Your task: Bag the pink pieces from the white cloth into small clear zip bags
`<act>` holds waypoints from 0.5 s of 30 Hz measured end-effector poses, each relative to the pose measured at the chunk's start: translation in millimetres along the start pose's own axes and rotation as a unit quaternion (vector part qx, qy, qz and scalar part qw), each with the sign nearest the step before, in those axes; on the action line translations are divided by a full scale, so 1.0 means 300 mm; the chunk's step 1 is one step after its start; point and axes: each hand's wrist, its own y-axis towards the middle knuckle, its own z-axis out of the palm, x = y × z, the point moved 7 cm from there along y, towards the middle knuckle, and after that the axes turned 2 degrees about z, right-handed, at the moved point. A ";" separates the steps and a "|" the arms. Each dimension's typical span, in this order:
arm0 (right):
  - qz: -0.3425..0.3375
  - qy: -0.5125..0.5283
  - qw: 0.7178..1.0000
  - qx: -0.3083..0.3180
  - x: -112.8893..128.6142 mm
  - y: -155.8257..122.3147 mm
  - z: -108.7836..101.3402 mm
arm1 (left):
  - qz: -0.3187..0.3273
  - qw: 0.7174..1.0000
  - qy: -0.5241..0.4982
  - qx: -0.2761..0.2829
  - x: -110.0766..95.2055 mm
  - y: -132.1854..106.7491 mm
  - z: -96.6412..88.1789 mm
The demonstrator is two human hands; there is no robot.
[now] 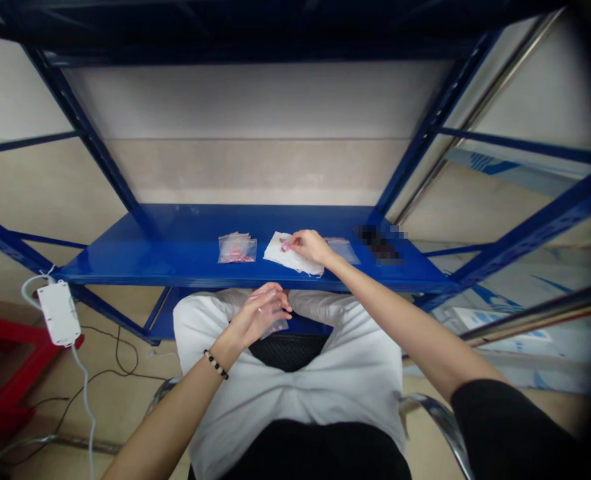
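1. One small pink piece sits pinched in the right hand, fingers closed on it, just above the sheet.
2. Left hand curled, fingers grasping one small clear plastic bag, below the right fingers, over the lap.
3. Directly under the right fingers: one rumpled white paper sheet.
4. Left of those fingers: one clear bag of pink pieces, count unclear.
5. Right of them: one flat clear bag.
6. All three lie on a glossy blue steel shelf.
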 end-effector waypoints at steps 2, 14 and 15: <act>0.004 -0.005 1.000 0.002 0.000 0.001 0.001 | 0.004 1.000 0.000 -0.001 -0.001 -0.002 -0.001; 0.013 0.105 0.994 -0.030 0.081 -0.042 -0.099 | 0.003 0.998 0.065 0.000 0.024 0.002 -0.020; 0.010 0.140 0.990 -0.032 0.106 -0.058 -0.110 | 0.001 0.996 0.087 -0.002 0.028 0.003 -0.023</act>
